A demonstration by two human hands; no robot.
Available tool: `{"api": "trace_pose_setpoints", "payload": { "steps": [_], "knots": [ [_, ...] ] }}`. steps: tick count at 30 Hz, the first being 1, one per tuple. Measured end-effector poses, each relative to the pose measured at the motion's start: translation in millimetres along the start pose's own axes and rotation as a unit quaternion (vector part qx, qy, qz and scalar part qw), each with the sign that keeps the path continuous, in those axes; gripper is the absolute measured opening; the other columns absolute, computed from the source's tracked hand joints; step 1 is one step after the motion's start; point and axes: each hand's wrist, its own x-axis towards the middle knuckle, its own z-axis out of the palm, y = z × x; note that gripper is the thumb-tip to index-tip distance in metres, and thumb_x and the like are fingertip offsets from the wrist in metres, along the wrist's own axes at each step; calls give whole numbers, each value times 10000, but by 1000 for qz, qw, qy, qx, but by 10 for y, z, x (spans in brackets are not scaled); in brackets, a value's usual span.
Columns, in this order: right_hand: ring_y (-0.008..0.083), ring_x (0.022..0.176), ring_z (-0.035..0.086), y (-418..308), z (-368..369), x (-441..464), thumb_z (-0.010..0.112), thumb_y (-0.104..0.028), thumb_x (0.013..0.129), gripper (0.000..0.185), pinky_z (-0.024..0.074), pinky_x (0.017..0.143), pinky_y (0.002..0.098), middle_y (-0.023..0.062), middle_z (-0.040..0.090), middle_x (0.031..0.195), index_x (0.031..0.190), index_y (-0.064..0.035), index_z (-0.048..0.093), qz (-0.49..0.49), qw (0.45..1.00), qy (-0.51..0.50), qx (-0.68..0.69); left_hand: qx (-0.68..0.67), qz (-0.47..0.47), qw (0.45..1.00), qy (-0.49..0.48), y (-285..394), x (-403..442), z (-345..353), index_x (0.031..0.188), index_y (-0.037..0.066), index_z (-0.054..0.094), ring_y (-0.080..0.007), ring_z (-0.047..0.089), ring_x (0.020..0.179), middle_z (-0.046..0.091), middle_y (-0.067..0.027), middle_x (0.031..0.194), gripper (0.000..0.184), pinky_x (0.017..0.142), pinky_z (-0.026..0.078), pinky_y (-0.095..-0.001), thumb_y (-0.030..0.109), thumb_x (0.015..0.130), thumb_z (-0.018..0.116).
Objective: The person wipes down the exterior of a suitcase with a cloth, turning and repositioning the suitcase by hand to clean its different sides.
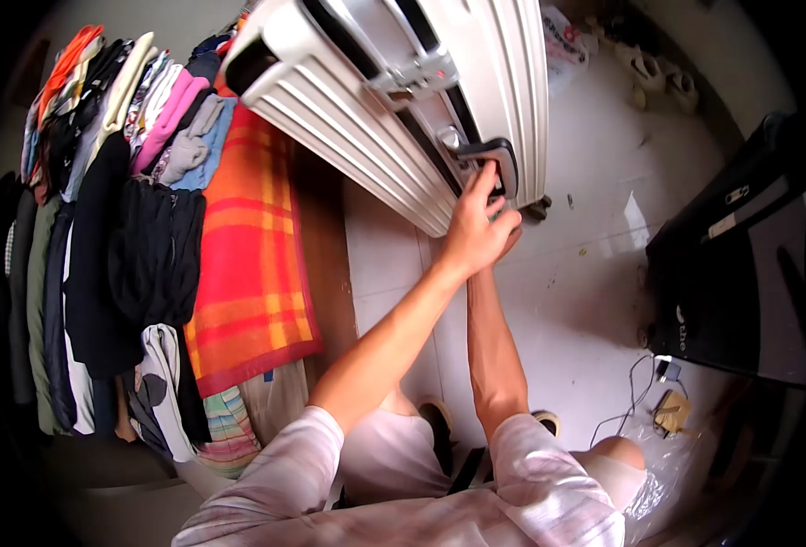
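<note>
A silver-white ribbed hard-shell suitcase (503, 82) stands tilted in front of me, with metal latches (417, 77) along its dark central seam. On its near side is a black-and-grey carrying handle (505, 159). My left hand (478, 228) reaches this handle, its index finger against the handle's lower end and its other fingers curled. Close behind and below it, my right hand (512, 242) is mostly covered by the left. What the right fingers do is hidden.
Stacked clothes (129, 228) and a red-orange checked blanket (253, 237) lie at left. A black suitcase (740, 264) stands at right. Near it on the tiled floor (594, 264) are a charger cable (635, 401) and clear plastic wrap (658, 483). Shoes (649, 73) lie farther back.
</note>
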Motion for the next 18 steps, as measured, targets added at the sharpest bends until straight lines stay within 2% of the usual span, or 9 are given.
{"api": "trace_pose_setpoints", "payload": {
  "steps": [2, 6, 9, 10, 11, 12, 13, 15, 18],
  "knots": [
    [284, 1041, 599, 38, -106, -45, 553, -268, 978, 435, 467, 917, 377, 157, 558, 1258, 1319, -24, 438, -159, 951, -175, -198, -21, -18, 1000, -6, -7, 37, -4, 1519, -82, 243, -362, 337, 1449, 290, -232, 1587, 822, 1125, 414, -449, -28, 791, 622],
    [239, 1046, 613, -424, -221, -582, 556, -234, 975, 350, 492, 917, 358, 105, 588, 1202, 1260, -51, 467, -244, 921, -173, -251, -44, -30, 997, -56, -107, 111, -1, 1563, -24, 174, -306, 205, 1512, 157, -202, 1644, 838, 1192, 291, -445, -65, 838, 590],
    [208, 1049, 623, -943, -114, -1016, 557, -211, 972, 295, 509, 917, 345, 70, 607, 1165, 1221, -69, 487, -294, 902, -152, -278, 117, -3, 991, -65, 335, -136, -75, 1521, -14, 332, -297, 426, 1411, 382, -206, 1555, 690, 1081, 448, -395, -27, 882, 591],
    [214, 1043, 620, -1235, -81, -1084, 578, -220, 951, 354, 520, 911, 369, 85, 586, 1184, 1247, -56, 473, -183, 959, -164, -140, 66, 1, 996, -67, 626, -262, -171, 1442, -27, 438, -273, 524, 1310, 496, -191, 1450, 567, 1020, 489, -368, -11, 898, 593],
    [220, 1038, 618, -1467, -90, -1093, 598, -228, 930, 415, 530, 905, 393, 101, 564, 1203, 1274, -42, 459, -68, 983, -172, 2, 12, 3, 997, -73, 920, -379, -307, 1364, -41, 544, -249, 621, 1210, 609, -176, 1345, 456, 959, 531, -340, 6, 913, 595],
    [219, 1041, 631, -1619, -79, -1045, 567, -229, 931, 363, 553, 897, 399, 106, 590, 1188, 1241, -52, 501, -40, 980, -190, 46, -6, 42, 999, -32, 1096, -446, -434, 1184, -40, 664, -184, 689, 1040, 708, -120, 1145, 263, 880, 551, -296, 25, 944, 579],
    [229, 1064, 634, -1872, -16, -1175, 556, -273, 933, 325, 530, 954, 420, 96, 623, 1180, 1185, -67, 552, 47, 964, -245, 92, -67, 62, 996, 18, 1208, -478, -562, 1115, -26, 691, -160, 689, 961, 723, -106, 1076, 209, 851, 550, -291, 41, 960, 568],
    [247, 1099, 632, -2142, 80, -1379, 543, -342, 944, 319, 499, 1001, 434, 80, 636, 1197, 1151, -107, 604, 78, 940, -308, 126, -102, 87, 986, 101, 1399, -494, -852, 1029, -17, 689, -138, 673, 891, 719, -104, 1002, 168, 813, 544, -283, 54, 964, 552],
    [278, 1131, 610, -2319, 154, -1581, 544, -330, 925, 320, 492, 1005, 474, 90, 630, 1190, 1140, -100, 602, 128, 902, -373, 177, -40, 141, 963, 228, 1376, -426, -1306, 1101, 16, 673, -135, 642, 967, 697, -67, 1058, 188, 832, 534, -295, 70, 949, 576]
  ]
}}
